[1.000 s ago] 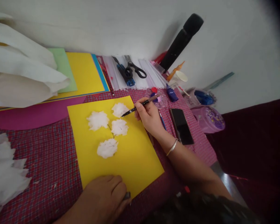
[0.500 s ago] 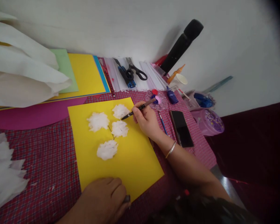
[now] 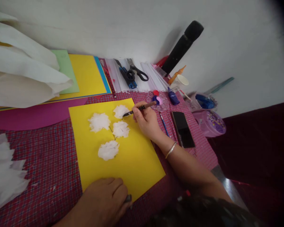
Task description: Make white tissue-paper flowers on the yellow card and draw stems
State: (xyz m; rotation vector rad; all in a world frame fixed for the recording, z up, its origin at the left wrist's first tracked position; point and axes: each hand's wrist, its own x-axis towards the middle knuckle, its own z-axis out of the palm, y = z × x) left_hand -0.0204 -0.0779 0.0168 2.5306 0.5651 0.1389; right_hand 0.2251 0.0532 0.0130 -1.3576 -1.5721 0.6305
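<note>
My right hand (image 3: 146,122) grips a black and brown marker pen (image 3: 145,106). Its tip rests at the lower edge of the top white paper flower (image 3: 121,111). That flower is one of several ruffled white shapes on a yellow sheet (image 3: 137,164). Short dark lines run between some of them, beside the middle flower (image 3: 121,129). Over the sheet's near edge lies my left hand (image 3: 109,197), fingers curled, with a small dark pen cap (image 3: 128,198) poking out by the thumb.
A phone (image 3: 183,130), a blue paintbrush (image 3: 165,124) and a paint palette (image 3: 164,103) lie to the right. Scissors (image 3: 139,72) and a cutter (image 3: 127,77) rest on white strips by the wall. Crumpled white paper (image 3: 8,173) is at left on the checked cloth.
The marker tip has shifted slightly up, towards the top flower, with my right hand. A short dark mark shows below that flower. My left hand stays at the near edge.
</note>
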